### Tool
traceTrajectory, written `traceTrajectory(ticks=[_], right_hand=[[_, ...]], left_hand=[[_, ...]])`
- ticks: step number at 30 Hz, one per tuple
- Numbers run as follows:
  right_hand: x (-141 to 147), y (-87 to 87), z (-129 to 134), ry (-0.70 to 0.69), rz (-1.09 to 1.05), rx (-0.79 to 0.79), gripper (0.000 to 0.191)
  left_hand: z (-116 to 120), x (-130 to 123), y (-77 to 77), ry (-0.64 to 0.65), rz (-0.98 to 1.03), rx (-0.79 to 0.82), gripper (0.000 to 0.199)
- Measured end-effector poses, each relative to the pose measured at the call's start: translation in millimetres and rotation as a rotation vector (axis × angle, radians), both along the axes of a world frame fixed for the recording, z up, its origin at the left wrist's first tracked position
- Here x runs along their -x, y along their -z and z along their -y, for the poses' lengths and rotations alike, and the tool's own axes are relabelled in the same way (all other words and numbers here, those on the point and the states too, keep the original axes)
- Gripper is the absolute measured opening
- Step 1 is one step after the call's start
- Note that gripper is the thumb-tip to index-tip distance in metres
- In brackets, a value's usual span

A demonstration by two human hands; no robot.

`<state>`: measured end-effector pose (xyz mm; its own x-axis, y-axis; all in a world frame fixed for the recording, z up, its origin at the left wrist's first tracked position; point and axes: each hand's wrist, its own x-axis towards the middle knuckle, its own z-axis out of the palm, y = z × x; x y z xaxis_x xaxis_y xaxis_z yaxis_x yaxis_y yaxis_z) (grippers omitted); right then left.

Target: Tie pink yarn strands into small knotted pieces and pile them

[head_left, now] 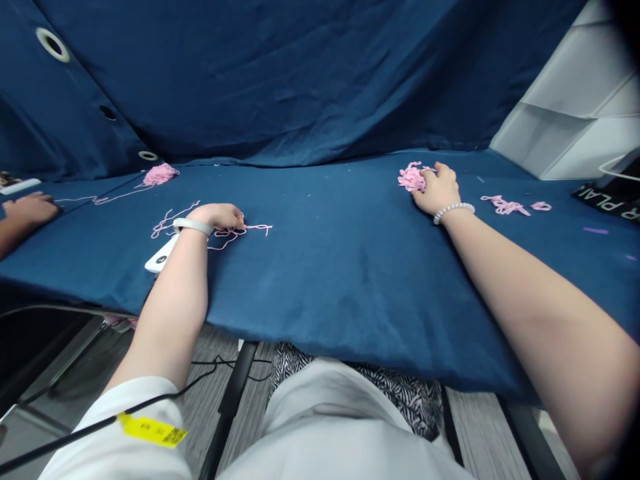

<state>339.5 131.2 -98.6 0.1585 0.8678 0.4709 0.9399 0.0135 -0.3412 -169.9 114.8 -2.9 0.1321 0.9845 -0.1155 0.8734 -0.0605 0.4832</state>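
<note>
On the blue cloth, my left hand [221, 216] is closed in a pinch on a strand of pink yarn [257, 227]. One end of the strand sticks out to the right of the fingers, and loose loops lie under and behind the wrist. Farther right, my right hand [440, 189] has its fingers around the edge of a fluffy bundle of pink yarn [411, 177]. Part of that bundle is hidden behind the fingers. A white phone-like object [161, 256] lies partly under my left forearm.
Another person's hand [33, 209] rests at the far left, near a yarn strand leading to a pink yarn heap [160, 175]. Short pink yarn pieces [505, 205] lie right of my right hand. A black lettered object [607, 201] stands at the right edge. A blue curtain [300, 80] hangs behind.
</note>
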Motion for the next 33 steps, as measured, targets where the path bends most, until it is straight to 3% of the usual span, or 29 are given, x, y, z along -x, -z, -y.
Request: traceTrajectory(ticks=[5, 10, 13, 19, 24, 27, 30, 32, 33], right_hand=[[3.9, -2.3, 3.7, 0.048, 0.041, 0.037, 0.054], [3.5, -1.3, 2.9, 0.045, 0.05, 0.047, 0.052], [3.0, -0.9, 1.2, 0.041, 0.039, 0.041, 0.054], [6.8, -2.9, 4.3, 0.002, 0.001, -0.054, 0.05], [26.7, -22.4, 8.7, -0.089, -0.065, -0.198, 0.046], [59.1, -45.3, 7.8, -0.114, -0.287, -0.241, 0.044], [105.5, -60.8, 13.8, -0.37, -0.376, -0.108, 0.043], [135.8, -61.1, 23.1, -0.569, -0.35, 0.004, 0.051], [148.4, -58.6, 28.2, -0.688, -0.32, 0.139, 0.061]], left_hand=[[-11.5, -5.4, -2.3, -0.097, -0.122, -0.101, 0.012], [-11.8, -16.4, -3.4, -0.158, 0.219, -0.367, 0.009], [-7.0, -27.1, -5.2, -0.139, 0.459, -0.426, 0.017], [4.7, -47.3, -7.8, -0.037, 0.576, -0.526, 0.029], [15.1, -65.5, -8.5, 0.025, 0.642, -0.559, 0.028], [21.5, -80.4, -4.9, 0.061, 0.713, -0.527, 0.029], [26.9, -97.5, 4.7, 0.129, 0.746, -0.477, 0.034], [29.8, -108.0, 13.2, 0.193, 0.757, -0.389, 0.04], [31.3, -112.6, 17.5, 0.23, 0.768, -0.329, 0.042]])
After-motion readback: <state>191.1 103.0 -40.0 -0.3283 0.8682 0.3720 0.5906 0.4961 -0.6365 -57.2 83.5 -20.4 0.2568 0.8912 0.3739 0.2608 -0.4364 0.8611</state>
